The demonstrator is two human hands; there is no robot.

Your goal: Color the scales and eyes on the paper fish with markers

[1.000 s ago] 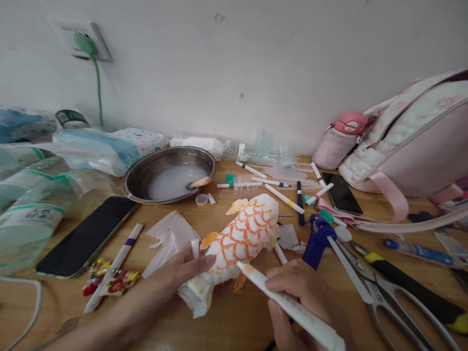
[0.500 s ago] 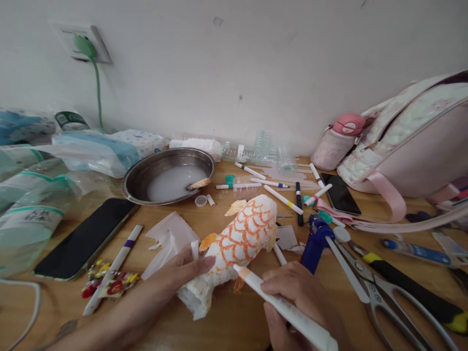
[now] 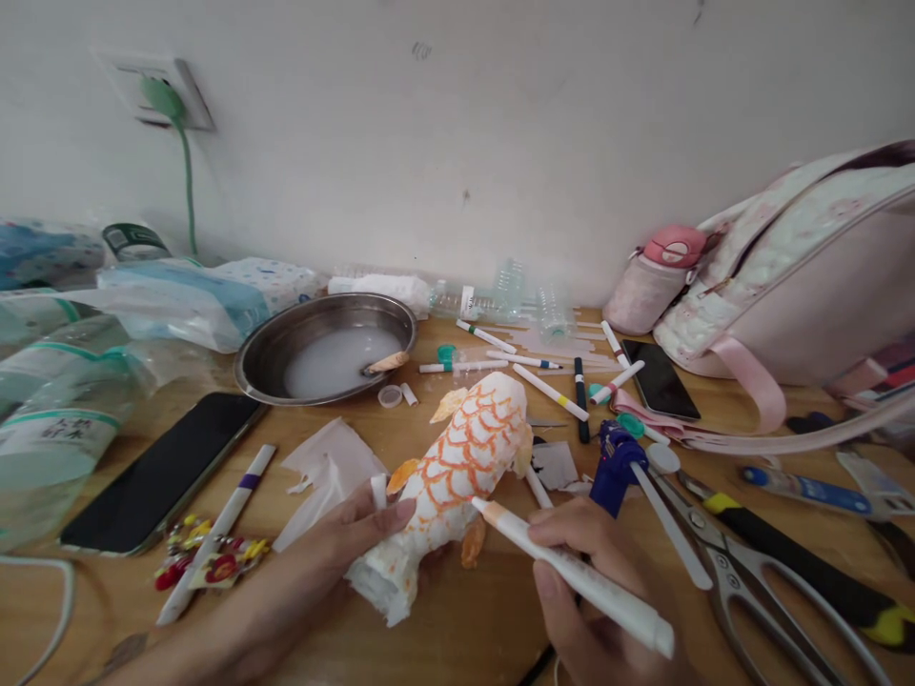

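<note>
A white paper fish [image 3: 457, 453] with orange scale lines and orange fins is held tilted above the table. My left hand [image 3: 350, 543] is closed round its lower left side, near the pale tail end; a small white cap or tube [image 3: 378, 491] shows by the fingers. In my right hand [image 3: 600, 572] is a white marker [image 3: 579, 576] with an orange band, pinched like a pen. Its tip touches or nearly touches the fish's right side, beside the scale lines.
A metal bowl [image 3: 247, 357] of cloudy liquid stands behind. Phones [image 3: 164, 472], loose markers [image 3: 550, 391], a blue glue gun [image 3: 615, 467], scissors [image 3: 725, 567] and a pink backpack [image 3: 801, 295] surround the work. Plastic bottles [image 3: 57, 429] lie at left, torn paper [image 3: 333, 472] near my left hand.
The fish has turned slightly and shifted a little left. The marker tip has moved up and right along the fish's side, my right hand with it.
</note>
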